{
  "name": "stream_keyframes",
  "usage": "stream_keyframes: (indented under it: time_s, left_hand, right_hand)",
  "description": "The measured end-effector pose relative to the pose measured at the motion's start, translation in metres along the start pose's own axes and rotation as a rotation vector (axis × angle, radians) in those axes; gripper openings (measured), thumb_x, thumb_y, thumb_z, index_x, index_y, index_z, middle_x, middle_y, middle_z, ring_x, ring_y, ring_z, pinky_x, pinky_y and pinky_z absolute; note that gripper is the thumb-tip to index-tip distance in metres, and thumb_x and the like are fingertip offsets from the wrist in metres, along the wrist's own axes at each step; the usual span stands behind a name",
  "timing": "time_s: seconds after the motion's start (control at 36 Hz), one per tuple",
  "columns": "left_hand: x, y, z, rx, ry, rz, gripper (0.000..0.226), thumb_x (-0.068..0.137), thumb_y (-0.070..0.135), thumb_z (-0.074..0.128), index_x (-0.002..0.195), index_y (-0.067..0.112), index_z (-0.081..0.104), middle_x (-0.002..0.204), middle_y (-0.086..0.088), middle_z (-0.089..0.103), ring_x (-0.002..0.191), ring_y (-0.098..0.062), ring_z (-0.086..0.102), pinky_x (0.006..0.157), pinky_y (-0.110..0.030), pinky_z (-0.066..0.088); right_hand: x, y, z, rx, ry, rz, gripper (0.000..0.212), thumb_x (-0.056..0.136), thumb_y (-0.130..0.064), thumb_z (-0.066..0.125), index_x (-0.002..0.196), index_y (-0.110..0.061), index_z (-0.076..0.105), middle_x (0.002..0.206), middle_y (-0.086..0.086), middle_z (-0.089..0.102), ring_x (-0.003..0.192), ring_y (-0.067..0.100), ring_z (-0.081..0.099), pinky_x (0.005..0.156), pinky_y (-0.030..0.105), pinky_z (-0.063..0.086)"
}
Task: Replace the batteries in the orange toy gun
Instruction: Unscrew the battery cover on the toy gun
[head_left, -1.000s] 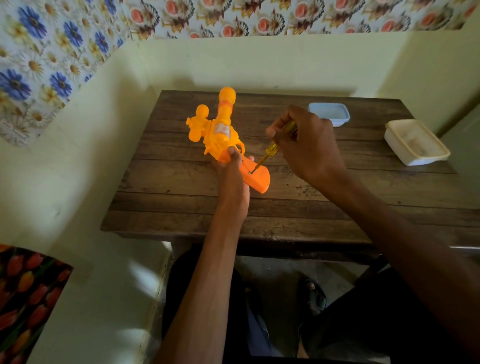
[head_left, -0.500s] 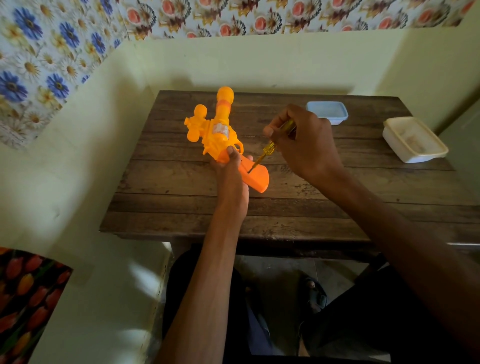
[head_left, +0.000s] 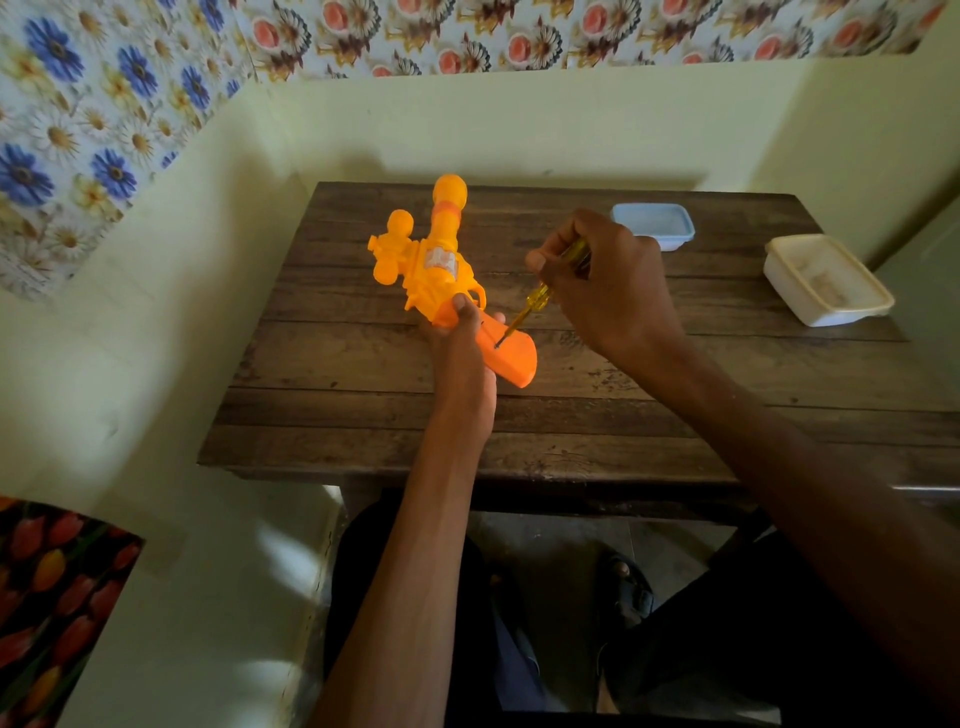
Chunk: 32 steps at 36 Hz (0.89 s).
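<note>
The orange toy gun lies on the worktop, its handle clasped in the left hand, whose grip wraps it. Just right of that grip, the right hand pinches a screwdriver, tip set in the handle's screw. Tilted so, the tip could likely slip and strip the screw or jab the left fingers.

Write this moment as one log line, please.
left hand: grips toy gun | right hand: screwdriver, tip on handle | table | batteries: unseen
</note>
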<state>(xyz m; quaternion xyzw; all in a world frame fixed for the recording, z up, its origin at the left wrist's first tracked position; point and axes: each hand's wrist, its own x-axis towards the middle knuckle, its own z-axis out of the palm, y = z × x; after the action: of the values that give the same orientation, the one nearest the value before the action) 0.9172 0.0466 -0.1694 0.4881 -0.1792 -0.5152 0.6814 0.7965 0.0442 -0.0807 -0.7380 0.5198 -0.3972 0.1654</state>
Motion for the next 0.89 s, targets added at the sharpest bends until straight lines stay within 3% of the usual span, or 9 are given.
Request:
stream_keyframes:
  time_s: [0.08, 0.19, 0.31, 0.5, 0.64, 0.78, 0.89]
  left_hand:
    - [0.000, -0.001, 0.000, 0.024, -0.001, 0.012, 0.029, 0.102, 0.030, 0.045, 0.129, 0.020, 0.043, 0.106, 0.003, 0.059, 0.085, -0.013, 0.063, 0.074, -0.033, 0.050]
    - [-0.001, -0.002, 0.001, 0.018, 0.035, 0.020, 0.044, 0.102, 0.029, 0.046, 0.142, 0.016, 0.036, 0.118, -0.001, 0.056, 0.083, -0.014, 0.063, 0.069, -0.032, 0.050]
    - [0.000, -0.002, 0.001, 0.030, 0.035, 0.029, 0.045, 0.101, 0.030, 0.047, 0.143, 0.016, 0.036, 0.119, -0.002, 0.057, 0.084, -0.015, 0.064, 0.070, -0.034, 0.051]
    - [0.000, -0.003, 0.000, 0.039, 0.038, 0.040, 0.048, 0.100, 0.031, 0.048, 0.144, 0.015, 0.035, 0.121, -0.006, 0.057, 0.085, -0.015, 0.064, 0.068, -0.030, 0.050]
    - [-0.001, -0.004, 0.001, 0.085, 0.033, 0.033, 0.046, 0.101, 0.034, 0.045, 0.143, 0.019, 0.035, 0.121, -0.002, 0.057, 0.091, -0.014, 0.065, 0.066, -0.027, 0.050]
    - [0.002, -0.005, -0.001, 0.079, 0.034, 0.022, 0.047, 0.101, 0.034, 0.046, 0.143, 0.018, 0.036, 0.130, -0.010, 0.057, 0.087, -0.013, 0.065, 0.066, -0.028, 0.051]
    - [0.002, -0.005, 0.000, 0.091, 0.028, 0.037, 0.046, 0.101, 0.033, 0.047, 0.142, 0.014, 0.037, 0.133, -0.016, 0.056, 0.086, -0.014, 0.065, 0.066, -0.028, 0.052]
  right_hand:
    - [-0.001, -0.002, 0.000, -0.095, -0.032, -0.007, 0.024, 0.094, -0.038, 0.059, 0.089, -0.015, 0.057, 0.065, -0.014, 0.054, 0.060, 0.004, 0.056, 0.060, 0.029, 0.049]
    - [-0.002, -0.008, -0.004, -0.210, -0.037, -0.014, 0.037, 0.100, -0.045, 0.041, 0.080, -0.015, 0.052, 0.062, -0.005, 0.056, 0.061, 0.019, 0.059, 0.061, 0.039, 0.049]
    - [-0.002, -0.008, -0.007, -0.229, -0.074, -0.028, 0.029, 0.101, -0.022, 0.040, 0.086, -0.008, 0.061, 0.078, 0.006, 0.067, 0.068, 0.023, 0.063, 0.067, 0.045, 0.054]
    - [-0.001, -0.010, -0.011, -0.262, -0.162, -0.060, 0.017, 0.096, -0.021, 0.039, 0.096, -0.014, 0.054, 0.079, 0.002, 0.066, 0.069, 0.022, 0.063, 0.068, 0.046, 0.053]
    - [0.002, -0.013, -0.009, -0.337, -0.130, -0.036, 0.030, 0.099, -0.039, 0.039, 0.087, -0.016, 0.053, 0.078, 0.006, 0.064, 0.070, 0.027, 0.061, 0.065, 0.041, 0.052]
    - [0.003, -0.014, -0.012, -0.335, -0.175, -0.053, 0.020, 0.097, -0.023, 0.038, 0.100, -0.014, 0.055, 0.084, 0.005, 0.066, 0.073, 0.026, 0.063, 0.068, 0.044, 0.054]
    - [0.001, -0.012, -0.012, -0.278, -0.209, -0.044, 0.017, 0.096, -0.021, 0.039, 0.101, -0.011, 0.051, 0.082, 0.007, 0.065, 0.070, 0.025, 0.062, 0.069, 0.047, 0.053]
